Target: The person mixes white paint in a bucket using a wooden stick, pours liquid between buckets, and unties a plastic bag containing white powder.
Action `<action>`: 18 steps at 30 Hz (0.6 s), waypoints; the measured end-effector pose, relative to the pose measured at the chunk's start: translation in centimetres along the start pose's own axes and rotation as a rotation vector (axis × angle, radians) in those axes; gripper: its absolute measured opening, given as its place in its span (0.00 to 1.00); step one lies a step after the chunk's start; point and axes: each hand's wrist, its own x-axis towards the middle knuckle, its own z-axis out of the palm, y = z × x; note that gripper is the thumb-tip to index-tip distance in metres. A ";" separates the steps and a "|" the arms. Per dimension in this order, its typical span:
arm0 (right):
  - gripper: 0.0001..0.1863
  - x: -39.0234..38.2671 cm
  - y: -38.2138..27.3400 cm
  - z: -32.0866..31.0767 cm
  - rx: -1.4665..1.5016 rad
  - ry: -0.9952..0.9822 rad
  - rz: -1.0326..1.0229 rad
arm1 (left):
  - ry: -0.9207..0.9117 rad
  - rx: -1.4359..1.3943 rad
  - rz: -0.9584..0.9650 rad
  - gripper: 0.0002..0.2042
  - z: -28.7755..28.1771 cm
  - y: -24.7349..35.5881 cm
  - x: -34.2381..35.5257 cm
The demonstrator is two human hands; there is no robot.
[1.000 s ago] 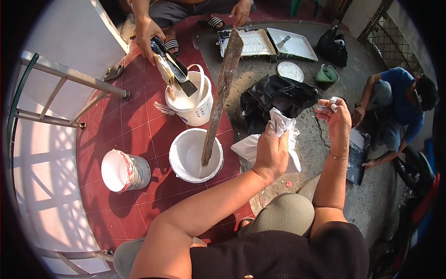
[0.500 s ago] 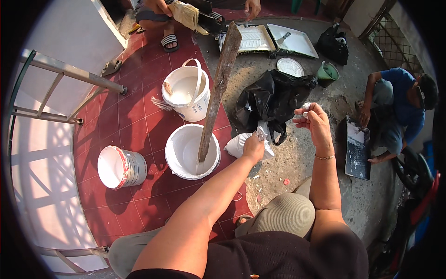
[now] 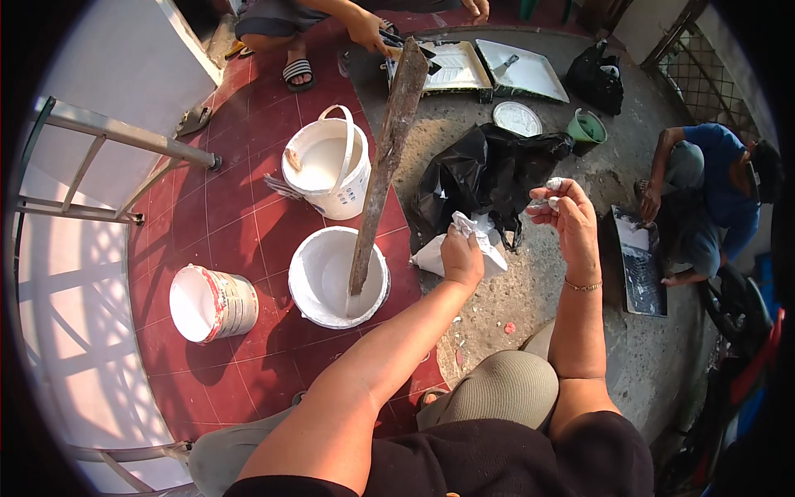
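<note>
My left hand (image 3: 464,255) is closed around the gathered, twisted neck of a white plastic bag (image 3: 429,258), which bulges out on both sides of the fist. Raised to the right of it, my right hand (image 3: 570,217) has its fingers loosely bent and apart, with white smears on the tips; I see nothing held in it. Just left of the bag stands a white bucket (image 3: 302,290) with whitish residue inside. A long, rough wooden plank (image 3: 383,166) leans upright in that bucket. Behind the bag lies a crumpled black plastic bag (image 3: 464,170).
A handled bucket of white liquid (image 3: 354,195) and a smaller paint bucket (image 3: 236,302) stand on red tiles. Paint trays (image 3: 538,79), a round white lid (image 3: 517,118) and a green pail (image 3: 586,128) lie beyond. A person (image 3: 729,190) crouches at right by a black tray (image 3: 642,282); another works at the far side.
My left hand has shifted slightly right with the white bag's neck. My right hand has turned a little, fingers looser. The far person's hand has moved down toward the trays.
</note>
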 end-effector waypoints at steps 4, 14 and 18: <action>0.10 0.4 0.4 0.9 -0.003 -0.065 0.047 | -0.049 0.165 -0.040 0.16 0.7 -4.2 0.5; 0.09 0.1 2.0 0.7 0.005 -0.090 0.125 | -0.275 0.383 0.003 0.13 0.1 -4.5 -1.0; 0.09 0.2 4.1 -0.8 -0.156 -0.012 0.223 | -0.374 0.330 0.026 0.15 0.4 -3.7 -1.6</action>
